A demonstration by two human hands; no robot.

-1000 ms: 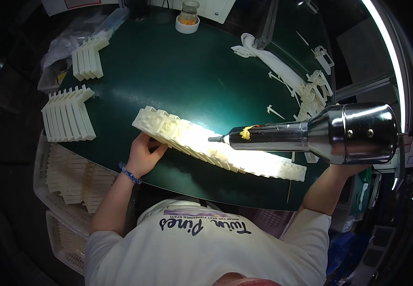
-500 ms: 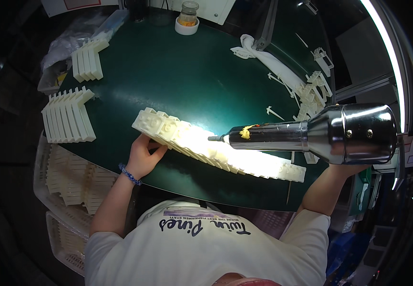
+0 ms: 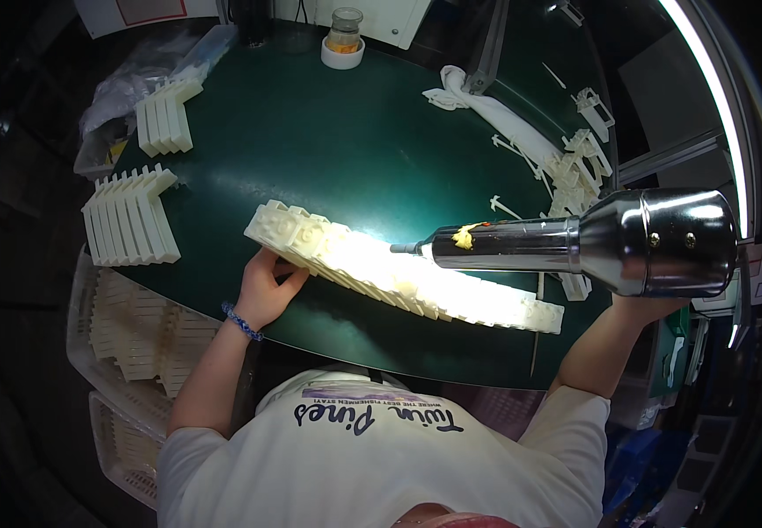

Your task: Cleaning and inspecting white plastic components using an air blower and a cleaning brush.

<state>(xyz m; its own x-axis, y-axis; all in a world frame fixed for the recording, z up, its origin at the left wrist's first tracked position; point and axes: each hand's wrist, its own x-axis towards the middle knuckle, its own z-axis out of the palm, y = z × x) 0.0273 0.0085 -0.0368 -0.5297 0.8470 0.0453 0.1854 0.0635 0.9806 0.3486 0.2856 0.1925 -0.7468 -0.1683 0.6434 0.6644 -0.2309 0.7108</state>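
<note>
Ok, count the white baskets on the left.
2: the upper basket beside the table's left edge, and the lower basket just below it in the picture. Others may be hidden under the table.

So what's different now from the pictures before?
The shiny tool shifted slightly right and up in the picture. Nothing was visibly picked up or let go. The row of white pieces stayed put, with the left hand at its left end. The right hand is mostly hidden by the tool.

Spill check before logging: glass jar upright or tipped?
Upright: the glass jar stands in a white round holder, mouth up, orange-yellow contents low inside.
</note>
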